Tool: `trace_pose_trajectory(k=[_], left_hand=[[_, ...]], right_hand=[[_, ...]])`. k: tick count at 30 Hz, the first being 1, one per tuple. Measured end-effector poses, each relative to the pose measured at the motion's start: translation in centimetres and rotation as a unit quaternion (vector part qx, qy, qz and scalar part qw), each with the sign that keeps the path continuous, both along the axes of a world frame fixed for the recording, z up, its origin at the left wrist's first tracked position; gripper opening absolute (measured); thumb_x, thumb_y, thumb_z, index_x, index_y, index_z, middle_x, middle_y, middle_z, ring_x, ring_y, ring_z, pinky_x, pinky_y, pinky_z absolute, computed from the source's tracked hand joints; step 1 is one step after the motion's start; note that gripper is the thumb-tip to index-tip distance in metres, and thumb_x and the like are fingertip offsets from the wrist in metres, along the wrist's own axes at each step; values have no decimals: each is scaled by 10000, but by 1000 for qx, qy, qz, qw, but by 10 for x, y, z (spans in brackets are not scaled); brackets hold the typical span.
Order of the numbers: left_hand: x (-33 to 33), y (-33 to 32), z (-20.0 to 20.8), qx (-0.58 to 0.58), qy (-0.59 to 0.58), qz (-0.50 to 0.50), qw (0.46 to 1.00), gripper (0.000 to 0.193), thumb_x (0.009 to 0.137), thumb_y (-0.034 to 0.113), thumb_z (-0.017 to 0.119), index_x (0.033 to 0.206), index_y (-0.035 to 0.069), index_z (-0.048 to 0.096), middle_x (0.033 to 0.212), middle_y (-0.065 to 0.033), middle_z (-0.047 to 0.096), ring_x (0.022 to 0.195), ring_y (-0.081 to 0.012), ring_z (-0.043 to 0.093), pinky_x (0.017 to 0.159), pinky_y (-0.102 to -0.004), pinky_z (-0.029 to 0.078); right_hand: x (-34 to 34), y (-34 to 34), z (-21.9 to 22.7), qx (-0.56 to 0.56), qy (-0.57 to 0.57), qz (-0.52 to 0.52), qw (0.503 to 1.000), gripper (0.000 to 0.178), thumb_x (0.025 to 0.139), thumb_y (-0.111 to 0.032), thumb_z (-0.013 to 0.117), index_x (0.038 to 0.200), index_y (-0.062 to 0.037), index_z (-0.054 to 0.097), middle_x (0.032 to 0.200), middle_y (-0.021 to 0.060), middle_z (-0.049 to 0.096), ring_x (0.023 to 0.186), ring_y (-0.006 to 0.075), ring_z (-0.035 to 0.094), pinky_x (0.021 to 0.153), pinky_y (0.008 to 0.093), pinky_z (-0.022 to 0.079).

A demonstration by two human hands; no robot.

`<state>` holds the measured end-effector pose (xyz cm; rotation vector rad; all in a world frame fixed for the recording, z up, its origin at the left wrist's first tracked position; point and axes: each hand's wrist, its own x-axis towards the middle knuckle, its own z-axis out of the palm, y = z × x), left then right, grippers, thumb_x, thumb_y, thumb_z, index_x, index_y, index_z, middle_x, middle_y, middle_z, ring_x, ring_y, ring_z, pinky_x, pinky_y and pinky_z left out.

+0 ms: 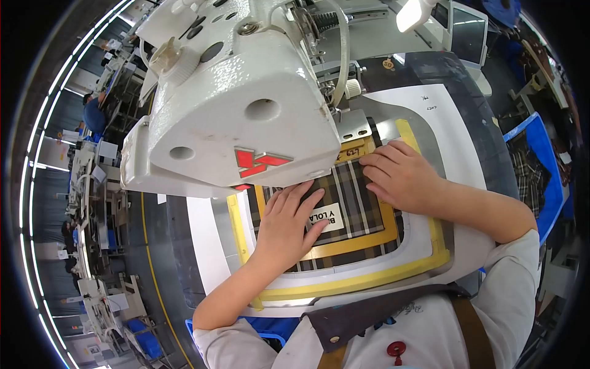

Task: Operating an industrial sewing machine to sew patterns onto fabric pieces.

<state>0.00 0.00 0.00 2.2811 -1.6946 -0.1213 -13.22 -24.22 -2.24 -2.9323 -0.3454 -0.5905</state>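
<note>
Plaid fabric (353,197) in dark grey, brown and white lies flat under the head of a white sewing machine (215,123). A yellow frame (359,245) surrounds its middle panel. My left hand (284,226) rests on the left part of the panel with fingers spread, partly over a white label (332,215) with dark print. Across the panel, my right hand (402,175) lies palm down with its fingers slightly bent on the fabric's right side, near a tan printed strip (354,150). The machine's head hides the needle and the far left of the panel.
A larger yellow-taped border (344,288) runs around the work on a white sheet. To the right, a blue bin (555,197) holds plaid cloth. A screen (468,35) stands at the far right. Other workstations and a person in blue (94,115) are at left.
</note>
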Motion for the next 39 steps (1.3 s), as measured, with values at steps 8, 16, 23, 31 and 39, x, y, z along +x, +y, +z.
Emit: trace_pose_trajectory(k=[8, 16, 23, 31, 39], left_hand=[[-15, -27, -4, -25, -21, -12, 999, 507, 838, 285, 686, 1288, 101, 543, 1345, -110, 497, 1217, -331, 485, 1030, -447, 379], [-23, -47, -5, -23, -26, -16, 999, 506, 825, 297, 695, 1258, 82, 547, 1320, -119, 507, 1185, -336, 497, 996, -449, 389], [-30, -53, -5, -30, -22, 0, 999, 503, 838, 336, 674, 1237, 57, 549, 1265, -136, 515, 1112, -320, 517, 1007, -450, 383], [-31, -57, -2, -20, 30, -25, 999, 748, 724, 459, 760, 1297, 53, 502, 1366, -128, 462, 1283, -299, 432, 1099, -463, 292], [-26, -58, -8, -21, 38, -13, 999, 763, 727, 479, 760, 1310, 67, 491, 1394, -118, 449, 1323, -291, 404, 1114, -472, 276]], right_hand=[[-3, -9, 3, -16, -12, 41, 999, 252, 813, -215, 663, 1008, -58, 633, 1165, 60, 603, 1072, 226, 536, 964, 382, 409], [-3, -16, -4, -36, -32, 70, 996, 279, 803, -209, 651, 1027, -44, 637, 1154, 71, 603, 1093, 231, 526, 957, 377, 411], [-8, -21, -5, -23, -31, 92, 995, 351, 794, -188, 647, 1104, -24, 637, 1175, 78, 605, 1166, 249, 506, 1005, 404, 396], [-36, -11, 0, -4, -11, 113, 993, 347, 810, -220, 664, 1111, -48, 644, 1186, 54, 607, 1163, 231, 511, 1006, 421, 400], [-49, 2, -1, 57, 31, 121, 991, 307, 818, -210, 667, 1089, -66, 651, 1198, 35, 608, 1150, 208, 527, 1007, 419, 401]])
